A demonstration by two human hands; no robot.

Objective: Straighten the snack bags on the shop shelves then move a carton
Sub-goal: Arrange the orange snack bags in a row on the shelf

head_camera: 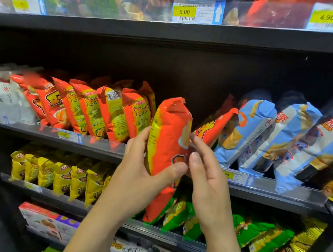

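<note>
At mid shelf (97,147), straightening looks partway thru, by my read. L hand (143,176) has its grip clamped on one orange bag (168,139): thumb across the front, fingers behind. The bag is held upright, just in front of the shelf edge, in the gap btwn the orange row (90,110) and the blue bags (251,130). R hand (205,175) sits at the bag's right edge w/ its grip apart, fingers relaxed and holding nothing. Can't tell if the tips touch the bag.

Left to do, judging by how things lie:
- held bag not yet back on the shelf
- orange row leans left
- blue bags lean right
- no carton that I can make out, so that step hasn't begun

Counts:
- 1 bag in hand
- approx 6 orange bags in the front of the row (blur, so rough)
- 1 more orange bag (215,128) tipped against the blue ones
- 3 blue bags
- 2 hands

Lower shelves have yellow bags (56,174) and green bags (253,231), too blurred to count.
</note>
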